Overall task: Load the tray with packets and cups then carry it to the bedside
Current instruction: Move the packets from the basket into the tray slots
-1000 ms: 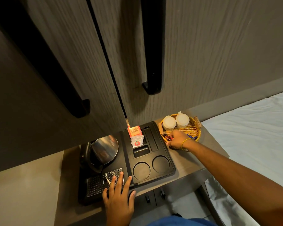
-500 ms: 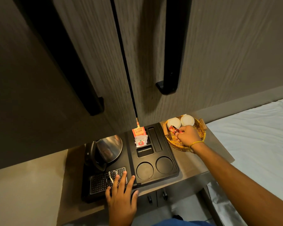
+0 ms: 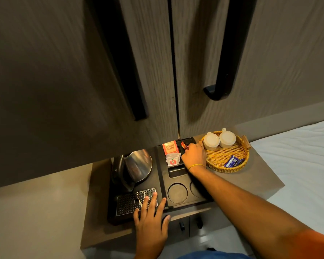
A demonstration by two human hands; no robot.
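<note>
A black tray (image 3: 162,176) with slots and two round cup recesses sits on the side table. An orange tea packet (image 3: 169,147) and a white packet (image 3: 172,159) stand in its far slot. My right hand (image 3: 194,156) hovers over the tray's far slots, shut on red packets (image 3: 184,145). My left hand (image 3: 151,221) lies flat, fingers spread, on the tray's near edge by the metal drip grille (image 3: 127,202). To the right, a wicker basket (image 3: 221,161) holds two upturned white cups (image 3: 219,140) and blue packets (image 3: 233,161).
A steel kettle (image 3: 135,167) with a black handle stands on the tray's left half. Grey wardrobe doors with long black handles (image 3: 225,58) rise behind the table (image 3: 258,180). A white bed (image 3: 303,165) lies at the right.
My right hand lifted red packets out of the wicker basket and carried them left to the tray's far slots. The blue packets in the basket are now uncovered. My left hand stayed put.
</note>
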